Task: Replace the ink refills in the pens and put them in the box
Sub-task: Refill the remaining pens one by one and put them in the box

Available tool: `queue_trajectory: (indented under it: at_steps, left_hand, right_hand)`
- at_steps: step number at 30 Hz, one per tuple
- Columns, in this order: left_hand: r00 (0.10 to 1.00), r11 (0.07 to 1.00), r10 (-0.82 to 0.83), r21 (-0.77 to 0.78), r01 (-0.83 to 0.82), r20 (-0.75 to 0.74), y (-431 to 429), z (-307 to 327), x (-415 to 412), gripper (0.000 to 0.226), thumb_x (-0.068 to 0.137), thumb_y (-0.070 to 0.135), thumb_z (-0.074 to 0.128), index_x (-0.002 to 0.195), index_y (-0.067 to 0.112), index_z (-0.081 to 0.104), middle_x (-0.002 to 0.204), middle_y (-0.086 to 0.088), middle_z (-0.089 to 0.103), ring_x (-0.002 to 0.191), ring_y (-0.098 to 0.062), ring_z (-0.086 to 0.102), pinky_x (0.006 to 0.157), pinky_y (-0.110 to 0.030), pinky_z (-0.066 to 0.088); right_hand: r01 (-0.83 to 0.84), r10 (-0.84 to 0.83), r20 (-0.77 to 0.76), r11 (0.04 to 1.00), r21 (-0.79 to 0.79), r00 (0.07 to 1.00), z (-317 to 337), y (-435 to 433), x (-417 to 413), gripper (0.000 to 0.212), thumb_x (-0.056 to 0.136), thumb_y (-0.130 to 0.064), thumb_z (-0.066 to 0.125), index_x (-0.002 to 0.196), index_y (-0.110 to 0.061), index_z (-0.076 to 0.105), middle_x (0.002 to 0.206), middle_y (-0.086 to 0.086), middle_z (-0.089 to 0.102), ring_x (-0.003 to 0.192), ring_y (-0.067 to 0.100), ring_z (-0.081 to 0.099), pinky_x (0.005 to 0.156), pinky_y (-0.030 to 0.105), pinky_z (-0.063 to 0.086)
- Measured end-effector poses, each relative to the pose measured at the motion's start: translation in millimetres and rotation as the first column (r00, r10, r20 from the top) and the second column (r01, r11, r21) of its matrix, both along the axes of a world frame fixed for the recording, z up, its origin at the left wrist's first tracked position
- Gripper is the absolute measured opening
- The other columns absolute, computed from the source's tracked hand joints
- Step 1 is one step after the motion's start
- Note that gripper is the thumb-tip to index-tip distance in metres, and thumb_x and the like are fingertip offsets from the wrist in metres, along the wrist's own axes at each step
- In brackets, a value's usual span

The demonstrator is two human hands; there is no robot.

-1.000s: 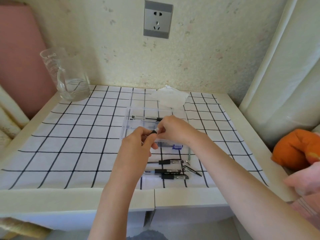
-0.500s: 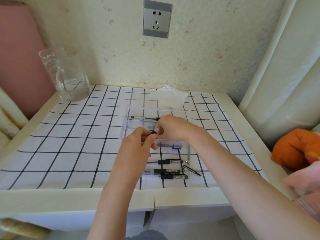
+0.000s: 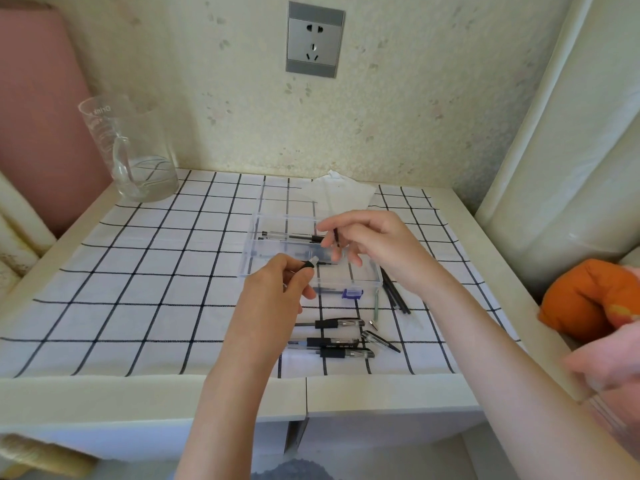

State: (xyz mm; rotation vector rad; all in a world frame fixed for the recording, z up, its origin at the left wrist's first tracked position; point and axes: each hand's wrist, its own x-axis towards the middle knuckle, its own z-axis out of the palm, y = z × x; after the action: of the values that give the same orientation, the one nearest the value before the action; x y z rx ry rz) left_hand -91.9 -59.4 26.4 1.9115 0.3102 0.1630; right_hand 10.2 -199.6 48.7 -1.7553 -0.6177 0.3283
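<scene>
Presently, the left hand (image 3: 273, 296) is curled round a pen barrel (image 3: 309, 264), whose tip end projects past the thumb. Just right of it, not touching, the right hand (image 3: 377, 247) pinches a thin refill (image 3: 336, 237) between thumb and forefinger, above the clear box (image 3: 250, 251).

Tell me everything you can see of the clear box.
The box is a shallow, see-through plastic rectangle, open on top, with a purple latch on its near wall. It sits flat on the checked cloth mid-table. A black pen lies inside along its far side. Loose refills lie beside its right end. The left hand and right hand hide part of it; contact cannot be told.
</scene>
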Motion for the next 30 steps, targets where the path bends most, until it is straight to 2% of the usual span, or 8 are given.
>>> queue_trajectory:
  at_steps: [2, 4, 8, 10, 13, 16, 30]
  left_hand:
    - [1.0, 1.0, 0.003, -0.002, -0.003, 0.005, 0, 0, 0, 0.011, 0.094, 0.026, 0.049, 0.091, 0.022, 0.058, 0.074, 0.007, 0.066, 0.057, -0.007, 0.05, 0.055, -0.02, 0.037]
    - [1.0, 1.0, 0.003, -0.001, -0.003, 0.011, 0, 0, 0, 0.011, 0.094, 0.027, 0.049, 0.092, 0.021, 0.058, 0.074, 0.007, 0.066, 0.057, -0.007, 0.051, 0.055, -0.02, 0.036]
    - [1.0, 1.0, -0.005, -0.003, 0.005, 0.022, -1, -1, 0, 0.009, 0.094, 0.027, 0.05, 0.094, 0.022, 0.058, 0.074, 0.008, 0.066, 0.057, -0.005, 0.051, 0.055, -0.019, 0.037]
    - [0.999, 1.0, -0.008, -0.026, 0.009, 0.035, -1, -2, 1, 0.006, 0.094, 0.025, 0.051, 0.093, 0.025, 0.057, 0.073, 0.009, 0.066, 0.056, 0.0, 0.052, 0.053, -0.014, 0.04]
    - [0.998, 0.997, -0.022, -0.076, 0.027, 0.062, -1, -1, 3, 0.008, 0.093, 0.018, 0.051, 0.09, 0.025, 0.055, 0.074, 0.007, 0.066, 0.055, 0.007, 0.053, 0.054, -0.003, 0.041]
    - [0.996, 0.994, -0.03, -0.105, 0.04, 0.088, -3, -1, 4, 0.007, 0.094, 0.014, 0.05, 0.092, 0.018, 0.054, 0.074, 0.006, 0.066, 0.057, 0.006, 0.054, 0.056, -0.002, 0.041]
    - [0.991, 0.991, -0.039, -0.12, 0.055, 0.131, -3, 0, 4, 0.007, 0.093, 0.012, 0.051, 0.092, 0.017, 0.055, 0.073, 0.005, 0.066, 0.058, 0.006, 0.054, 0.058, -0.001, 0.041]
  right_hand:
    - [-0.026, 0.036, -0.07, 0.991, 0.132, 0.997, -2, -6, -5, 0.028, 0.088, 0.01, 0.047, 0.107, 0.001, 0.066, 0.084, 0.012, 0.067, 0.069, 0.019, 0.062, 0.054, 0.023, 0.044]
    - [-0.01, 0.032, -0.103, 0.98, 0.199, 0.994, -4, -9, -9, 0.022, 0.088, 0.004, 0.055, 0.107, 0.0, 0.065, 0.083, 0.012, 0.069, 0.069, 0.02, 0.064, 0.054, 0.024, 0.045]
    - [0.171, -0.167, -0.041, 0.957, 0.234, 0.985, -6, -10, -15, 0.021, 0.095, -0.018, 0.052, 0.098, -0.005, 0.068, 0.068, 0.009, 0.067, 0.049, 0.017, 0.056, 0.043, 0.022, 0.039]
    - [0.269, -0.276, -0.009, 0.925, 0.269, 0.961, -3, -9, -17, 0.025, 0.098, -0.022, 0.047, 0.09, -0.007, 0.066, 0.061, 0.007, 0.062, 0.043, 0.013, 0.047, 0.041, 0.019, 0.033]
    - [0.399, -0.405, -0.066, 0.839, 0.37, 0.912, 3, -7, -19, 0.03, 0.1, -0.021, 0.042, 0.08, -0.011, 0.06, 0.054, 0.004, 0.055, 0.042, 0.01, 0.04, 0.042, 0.014, 0.031]
    - [0.425, -0.401, -0.153, 0.791, 0.44, 0.903, 7, -5, -20, 0.03, 0.102, -0.023, 0.036, 0.08, -0.012, 0.053, 0.051, 0.002, 0.055, 0.042, 0.01, 0.039, 0.04, 0.016, 0.029]
    - [0.415, -0.352, -0.22, 0.8, 0.434, 0.91, -1, -6, -21, 0.031, 0.103, -0.021, 0.034, 0.081, -0.01, 0.053, 0.051, 0.003, 0.056, 0.042, 0.011, 0.04, 0.039, 0.018, 0.026]
